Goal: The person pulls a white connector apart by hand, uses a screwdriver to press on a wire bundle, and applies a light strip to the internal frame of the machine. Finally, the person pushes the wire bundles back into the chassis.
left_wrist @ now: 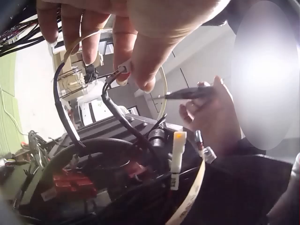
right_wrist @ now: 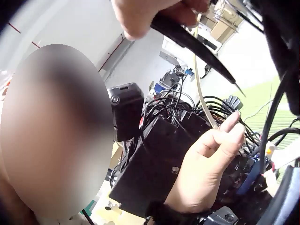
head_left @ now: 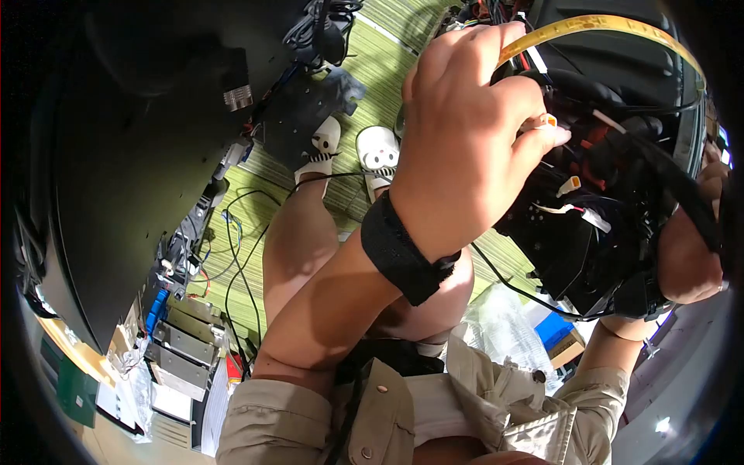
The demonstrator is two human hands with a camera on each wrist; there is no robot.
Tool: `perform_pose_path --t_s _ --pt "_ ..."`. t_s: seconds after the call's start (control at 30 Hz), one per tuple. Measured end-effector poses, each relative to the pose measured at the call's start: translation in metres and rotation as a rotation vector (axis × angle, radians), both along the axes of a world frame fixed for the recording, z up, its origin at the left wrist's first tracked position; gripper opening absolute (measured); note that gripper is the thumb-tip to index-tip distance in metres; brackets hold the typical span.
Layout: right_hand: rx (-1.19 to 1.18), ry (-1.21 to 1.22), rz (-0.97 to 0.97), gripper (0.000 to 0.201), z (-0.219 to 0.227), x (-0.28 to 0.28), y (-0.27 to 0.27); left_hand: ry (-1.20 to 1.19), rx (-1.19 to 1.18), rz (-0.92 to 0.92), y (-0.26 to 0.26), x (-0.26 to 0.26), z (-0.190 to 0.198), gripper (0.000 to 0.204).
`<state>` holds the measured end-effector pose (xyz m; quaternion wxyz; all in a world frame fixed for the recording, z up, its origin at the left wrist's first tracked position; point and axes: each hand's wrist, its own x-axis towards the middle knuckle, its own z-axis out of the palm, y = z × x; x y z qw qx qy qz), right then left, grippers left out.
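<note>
Connector point(head_left: 547, 120), small and white with an orange tip, sits pinched between my left hand's point(head_left: 465, 132) thumb and forefinger, held up just in front of the black device point(head_left: 597, 232) on my lap. From the left wrist view the same pinch shows at the plug point(left_wrist: 124, 66), with its thin black lead curling down into the wiring. My right hand point(head_left: 686, 260) is further round the far side of the device, fingers curled around a dark pointed tool point(left_wrist: 187, 93) (tweezers or fine pliers, I can't tell which). A yellow flat ribbon point(head_left: 604, 25) arcs over the top of everything, and 1 more white plug point(left_wrist: 177, 154) stands loose among the red parts below.

My grip on the connector is only fingertip-deep, so I judge a tug on the lead could pull it free or strain the wires at the crimp. The tool's tip is near the crowded cables too; a slip could nick insulation. Beyond my knees, striped green carpet point(head_left: 372, 70) and my 2 white shoes point(head_left: 378, 155).
</note>
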<state>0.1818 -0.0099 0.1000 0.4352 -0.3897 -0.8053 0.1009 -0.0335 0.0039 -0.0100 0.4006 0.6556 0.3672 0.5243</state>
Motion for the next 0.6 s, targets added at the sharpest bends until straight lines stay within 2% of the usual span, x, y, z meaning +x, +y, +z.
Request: perform_pose_path --t_s 0.03,0.07,0.3,0.33,0.37,0.43,0.6 --pt "0.015 -0.068 0.162 0.051 0.002 -0.001 0.005 0.037 0.009 0.008 0.000 0.000 0.001 0.016" --pt "-0.064 -0.098 0.234 0.057 0.006 -0.005 0.008 -0.011 -0.002 -0.019 -0.001 0.004 -0.004 0.013" --pt "-0.100 -0.097 0.140 0.059 -0.001 -0.005 0.000 0.030 0.057 -0.064 0.001 0.003 -0.004 0.013" --pt "-0.173 -0.247 0.208 0.054 0.010 0.000 0.004 0.021 0.051 -0.067 0.001 0.003 -0.003 0.013" --pt "-0.172 -0.247 0.207 0.054 0.019 0.004 -0.005 0.012 0.046 -0.070 0.001 0.002 -0.002 0.013" --pt "-0.486 -0.388 -0.089 0.052 0.037 0.006 -0.027 0.018 0.048 -0.074 0.001 0.004 -0.004 0.013" --pt "-0.459 -0.289 -0.127 0.056 0.028 -0.005 -0.029 0.013 0.053 -0.088 0.002 0.003 -0.001 0.014"
